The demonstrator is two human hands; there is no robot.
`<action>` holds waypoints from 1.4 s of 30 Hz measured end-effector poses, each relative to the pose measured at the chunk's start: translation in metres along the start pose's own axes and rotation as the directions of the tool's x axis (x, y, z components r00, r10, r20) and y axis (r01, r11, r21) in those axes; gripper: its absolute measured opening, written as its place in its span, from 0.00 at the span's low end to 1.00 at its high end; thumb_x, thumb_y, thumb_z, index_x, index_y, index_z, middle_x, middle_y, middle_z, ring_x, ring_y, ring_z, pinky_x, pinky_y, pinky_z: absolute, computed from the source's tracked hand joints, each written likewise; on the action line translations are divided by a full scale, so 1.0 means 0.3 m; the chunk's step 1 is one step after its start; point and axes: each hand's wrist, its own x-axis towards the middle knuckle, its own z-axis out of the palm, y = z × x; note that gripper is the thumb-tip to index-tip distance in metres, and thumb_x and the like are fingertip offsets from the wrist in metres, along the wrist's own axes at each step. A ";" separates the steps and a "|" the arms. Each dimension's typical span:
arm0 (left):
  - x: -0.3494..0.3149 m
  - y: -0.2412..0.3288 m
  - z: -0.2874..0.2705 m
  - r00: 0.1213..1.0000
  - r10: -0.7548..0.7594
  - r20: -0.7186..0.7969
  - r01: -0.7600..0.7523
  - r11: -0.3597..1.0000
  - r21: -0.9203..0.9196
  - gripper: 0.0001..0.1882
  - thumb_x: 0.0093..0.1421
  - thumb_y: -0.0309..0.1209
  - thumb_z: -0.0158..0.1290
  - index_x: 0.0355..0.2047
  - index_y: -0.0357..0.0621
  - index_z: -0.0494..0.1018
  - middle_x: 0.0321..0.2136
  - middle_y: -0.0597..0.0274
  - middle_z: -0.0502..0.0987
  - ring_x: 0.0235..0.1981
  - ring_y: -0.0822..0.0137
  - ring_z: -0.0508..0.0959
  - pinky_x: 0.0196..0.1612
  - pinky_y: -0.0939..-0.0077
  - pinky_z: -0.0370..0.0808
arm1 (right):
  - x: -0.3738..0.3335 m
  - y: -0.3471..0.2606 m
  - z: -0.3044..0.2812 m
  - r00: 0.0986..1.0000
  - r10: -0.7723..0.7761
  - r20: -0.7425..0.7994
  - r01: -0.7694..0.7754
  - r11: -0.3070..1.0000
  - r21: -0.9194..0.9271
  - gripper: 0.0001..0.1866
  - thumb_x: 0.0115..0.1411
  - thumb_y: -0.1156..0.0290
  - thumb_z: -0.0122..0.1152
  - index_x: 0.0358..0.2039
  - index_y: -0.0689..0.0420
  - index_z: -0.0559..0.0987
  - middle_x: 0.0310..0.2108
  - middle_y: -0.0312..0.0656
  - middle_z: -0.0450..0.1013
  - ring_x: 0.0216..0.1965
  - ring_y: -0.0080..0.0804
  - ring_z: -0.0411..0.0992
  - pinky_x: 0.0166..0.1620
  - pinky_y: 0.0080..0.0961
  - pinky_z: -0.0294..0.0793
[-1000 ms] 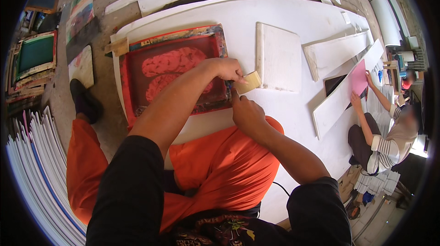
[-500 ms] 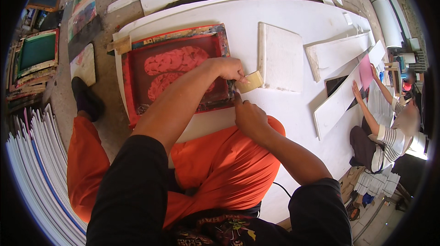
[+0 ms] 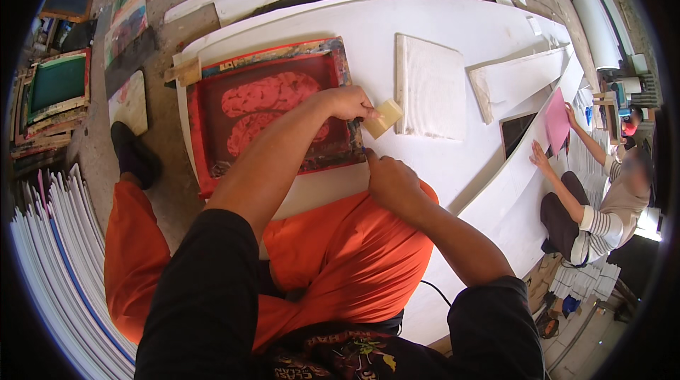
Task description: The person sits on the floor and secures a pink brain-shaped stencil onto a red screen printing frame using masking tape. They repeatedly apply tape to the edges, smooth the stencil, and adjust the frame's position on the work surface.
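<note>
A screen-printing frame (image 3: 205,125) with a red-stained wooden rim lies in front of me, a pink-red brain-like design showing on its mesh. My left hand (image 3: 348,102) reaches over the frame to its right side, fingers pinching a yellowish-tan piece (image 3: 384,118) that looks like packing tape. Whether this is a roll or a loose strip I cannot tell. Close to the frame's lower right corner is my right hand (image 3: 392,180), its fingers curled and the index finger stretched toward the rim. A small bluish bit shows at that fingertip; what the hand grips is hidden.
The frame rests on a large white board (image 3: 375,19). A ribbed white panel (image 3: 432,89) lies right of the tape, with white offcuts (image 3: 520,79) beyond. At the right, another person (image 3: 602,203) handles a pink sheet (image 3: 556,121) and a long white strip. Stacked sheets (image 3: 64,259) stand at left.
My left hand and the tan piece have shifted slightly, and the piece is tilted more steeply. The other person's long white strip and pink sheet have moved a little left.
</note>
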 end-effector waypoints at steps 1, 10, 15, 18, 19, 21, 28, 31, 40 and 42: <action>0.005 -0.016 -0.002 1.000 -0.012 -0.013 0.011 0.999 -0.045 0.26 0.69 0.54 0.59 0.45 0.40 0.85 0.33 0.53 0.86 0.33 0.66 0.81 0.42 0.65 0.77 | -0.007 0.012 -0.012 1.000 -0.004 -0.024 0.005 1.000 0.020 0.26 0.64 0.74 0.55 0.63 0.61 0.71 0.41 0.57 0.80 0.43 0.56 0.82 0.46 0.52 0.83; 0.040 0.031 -0.001 0.938 -0.108 -0.330 -0.041 0.909 -0.414 0.25 0.70 0.50 0.60 0.35 0.35 0.83 0.25 0.63 0.81 0.26 0.73 0.76 0.32 0.71 0.74 | 0.106 0.345 -0.079 0.805 0.318 -0.501 -0.165 0.931 0.324 0.25 0.64 0.71 0.60 0.63 0.53 0.73 0.33 0.64 0.80 0.36 0.65 0.80 0.42 0.57 0.78; 0.116 0.050 -0.021 0.844 -0.168 -0.509 -0.078 0.901 -0.426 0.27 0.69 0.50 0.60 0.29 0.34 0.82 0.21 0.62 0.78 0.21 0.73 0.75 0.27 0.70 0.71 | 0.288 0.412 -0.031 0.695 0.351 -0.628 -0.197 0.932 0.302 0.27 0.65 0.64 0.65 0.63 0.54 0.73 0.52 0.56 0.77 0.54 0.57 0.77 0.54 0.53 0.76; 0.153 0.044 -0.010 0.780 -0.137 -0.610 -0.110 0.930 -0.349 0.28 0.67 0.51 0.61 0.30 0.34 0.83 0.19 0.59 0.77 0.22 0.71 0.76 0.28 0.70 0.73 | 0.287 0.342 -0.036 0.681 0.215 -0.701 -0.144 0.977 0.160 0.26 0.63 0.63 0.67 0.61 0.54 0.75 0.54 0.50 0.75 0.57 0.52 0.74 0.56 0.50 0.75; 0.158 0.069 -0.011 0.791 -0.126 -0.599 -0.120 0.928 -0.353 0.27 0.68 0.52 0.61 0.30 0.35 0.82 0.21 0.59 0.78 0.24 0.73 0.76 0.28 0.71 0.72 | 0.271 0.321 -0.040 0.693 0.114 -0.711 -0.029 0.991 0.131 0.23 0.62 0.63 0.69 0.57 0.55 0.78 0.49 0.49 0.77 0.50 0.51 0.76 0.52 0.48 0.77; 0.158 0.077 -0.007 0.810 -0.155 -0.566 -0.130 0.893 -0.430 0.27 0.68 0.53 0.59 0.32 0.35 0.82 0.24 0.59 0.78 0.26 0.74 0.76 0.29 0.72 0.72 | 0.257 0.256 -0.031 0.717 0.035 -0.696 0.108 0.981 0.161 0.18 0.60 0.65 0.71 0.49 0.56 0.81 0.43 0.48 0.78 0.46 0.51 0.78 0.49 0.46 0.78; -0.064 -0.008 0.064 0.680 -0.252 -0.688 -0.195 0.843 -0.501 0.32 0.69 0.56 0.55 0.29 0.33 0.78 0.21 0.56 0.76 0.24 0.65 0.74 0.32 0.61 0.73 | 0.285 0.119 -0.022 0.947 -0.017 -0.322 0.089 0.974 0.210 0.19 0.63 0.53 0.67 0.40 0.57 0.85 0.36 0.49 0.82 0.39 0.52 0.82 0.42 0.46 0.81; -0.205 -0.137 0.135 0.659 -0.280 -0.698 -0.029 0.918 -0.396 0.31 0.69 0.56 0.55 0.32 0.34 0.80 0.20 0.52 0.76 0.24 0.58 0.77 0.32 0.58 0.74 | 0.311 0.035 -0.043 0.990 0.053 -0.132 -0.026 0.980 0.199 0.25 0.63 0.44 0.65 0.41 0.55 0.87 0.34 0.49 0.84 0.41 0.52 0.83 0.46 0.46 0.82; -0.431 -0.066 0.376 0.837 0.113 -0.535 0.055 0.956 0.289 0.39 0.57 0.68 0.59 0.51 0.45 0.83 0.45 0.52 0.79 0.52 0.51 0.77 0.57 0.55 0.72 | 0.358 0.001 -0.038 0.992 0.116 -0.051 -0.103 0.974 0.200 0.25 0.57 0.47 0.72 0.37 0.60 0.87 0.36 0.56 0.84 0.42 0.56 0.83 0.47 0.48 0.80; -0.415 -0.048 0.394 0.854 0.102 -0.511 0.096 0.933 0.347 0.42 0.56 0.70 0.59 0.57 0.49 0.81 0.51 0.54 0.77 0.56 0.49 0.74 0.61 0.53 0.69 | 0.365 0.006 -0.022 0.989 0.126 -0.072 -0.107 0.969 0.222 0.24 0.57 0.49 0.72 0.37 0.61 0.87 0.36 0.57 0.83 0.43 0.57 0.82 0.47 0.48 0.80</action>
